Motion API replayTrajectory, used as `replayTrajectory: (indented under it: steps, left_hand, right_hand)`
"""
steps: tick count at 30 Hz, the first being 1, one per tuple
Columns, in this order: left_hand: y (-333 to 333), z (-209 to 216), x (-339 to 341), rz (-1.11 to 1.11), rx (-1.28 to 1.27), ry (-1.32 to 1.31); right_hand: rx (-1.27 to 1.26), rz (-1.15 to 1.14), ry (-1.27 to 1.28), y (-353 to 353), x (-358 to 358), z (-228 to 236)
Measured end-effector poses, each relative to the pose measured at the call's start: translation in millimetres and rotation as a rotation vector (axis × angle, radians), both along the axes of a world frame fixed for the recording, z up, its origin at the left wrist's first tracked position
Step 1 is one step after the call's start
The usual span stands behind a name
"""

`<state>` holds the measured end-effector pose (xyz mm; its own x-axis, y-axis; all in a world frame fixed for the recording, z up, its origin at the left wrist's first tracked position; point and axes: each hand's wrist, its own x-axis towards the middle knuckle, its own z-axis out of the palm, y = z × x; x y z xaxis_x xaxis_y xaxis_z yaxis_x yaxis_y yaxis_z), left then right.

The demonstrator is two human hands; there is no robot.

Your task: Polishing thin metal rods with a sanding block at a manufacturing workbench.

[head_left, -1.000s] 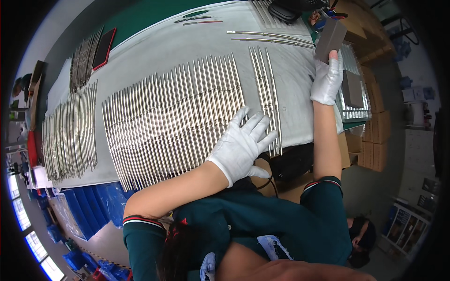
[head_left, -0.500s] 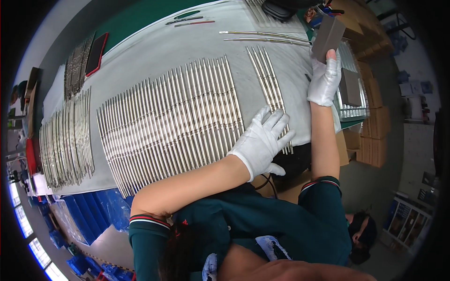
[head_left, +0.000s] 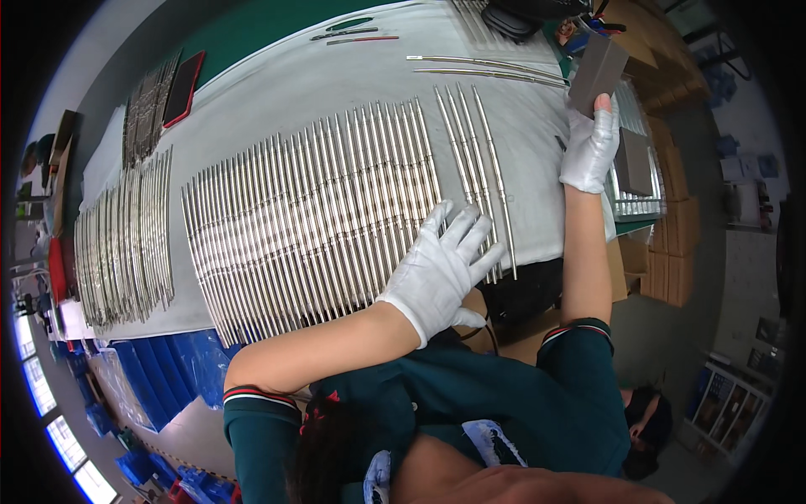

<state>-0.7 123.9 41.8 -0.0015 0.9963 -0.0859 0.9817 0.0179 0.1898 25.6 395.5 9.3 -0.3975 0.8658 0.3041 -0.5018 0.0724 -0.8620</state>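
My left hand [head_left: 441,273], in a white glove, lies over the lower ends of a small group of slim metal rods [head_left: 466,147]. Its fingers are spread and reach to the right edge of the big row of metal rods [head_left: 319,202]; whether it presses on any rod I cannot tell. The rightmost rod of the small group lies a little apart from its neighbours. At the right side of the table, my gloved right hand [head_left: 589,151] grips a grey-brown rectangular block [head_left: 598,74], thumb on its near end, held tilted upward.
More rods [head_left: 126,244] lie in bundles at the left, beside a red-edged phone [head_left: 184,89]. Two long rods [head_left: 487,69] lie across the far right of the white cloth [head_left: 277,80]. Another grey block [head_left: 633,161] rests by my right wrist. Cardboard boxes [head_left: 672,244] stand at the right.
My left hand has moved left across the small group, and the rightmost rod now lies apart from the others. My right hand still grips the block. The whole view has shifted slightly.
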Motion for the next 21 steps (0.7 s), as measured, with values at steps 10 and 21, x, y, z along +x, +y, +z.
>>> replayTrajectory:
  steps: [10,21]
  left_hand:
    - [18,-16,16,-0.093,0.002,-0.047]
    - [-13,-13,13,-0.045,0.081,-0.04]
  right_hand:
    - [0.074,0.612,-0.472,-33,-8,4]
    - [0.216,0.855,-0.568,-37,-89,16]
